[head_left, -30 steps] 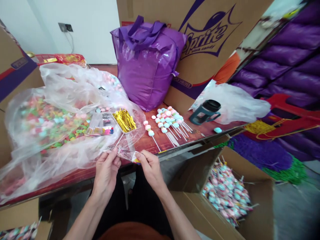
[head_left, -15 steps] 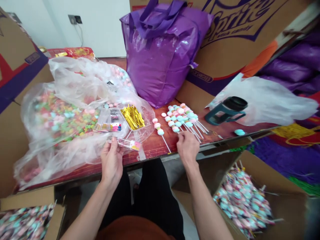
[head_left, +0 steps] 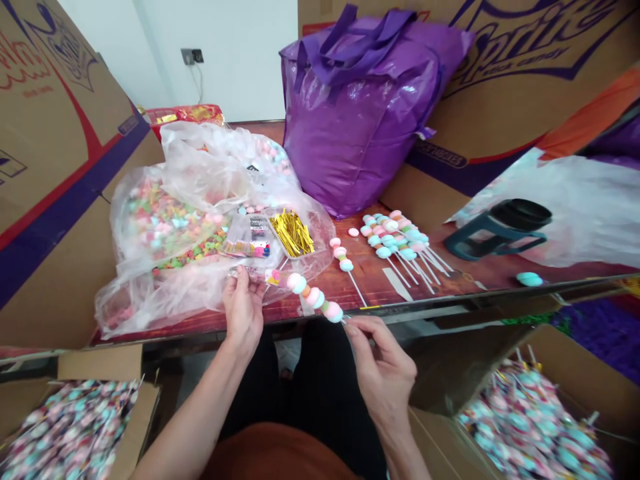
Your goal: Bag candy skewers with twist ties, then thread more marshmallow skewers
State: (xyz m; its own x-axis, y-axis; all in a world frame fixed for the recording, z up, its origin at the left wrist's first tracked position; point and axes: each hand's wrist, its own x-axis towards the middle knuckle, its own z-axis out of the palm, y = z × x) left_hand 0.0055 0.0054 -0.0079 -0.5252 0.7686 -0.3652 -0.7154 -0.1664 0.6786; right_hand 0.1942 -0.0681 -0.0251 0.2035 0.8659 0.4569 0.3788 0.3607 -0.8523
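Observation:
Between the thumb and fingers of my left hand (head_left: 243, 308) is a small clear candy bag (head_left: 273, 276) with a coloured print at its right end. My right hand (head_left: 383, 360) pinches the stick of a marshmallow skewer (head_left: 315, 297), strung with pink, white and blue pieces. The skewer's upper tip meets the bag's printed end; whether it is inside cannot be made out. A pile of marshmallow skewers (head_left: 393, 233) lies on the table (head_left: 320, 233) beyond my right hand. One more skewer (head_left: 342, 255) lies by itself to the pile's left.
Gold twist ties (head_left: 291, 233) fill a clear tray beside stacked bags (head_left: 249, 249). Plastic sacks of candy (head_left: 170, 220) cover the table's left. A purple bag (head_left: 350, 127) stands behind, a dark mug (head_left: 495, 230) at right. Boxes of wrapped skewers (head_left: 535, 427) (head_left: 75, 427) flank my legs.
My right hand has taken a skewer from the pile and brought it left and nearer, up to the bag in my left hand. The view has swung slightly left.

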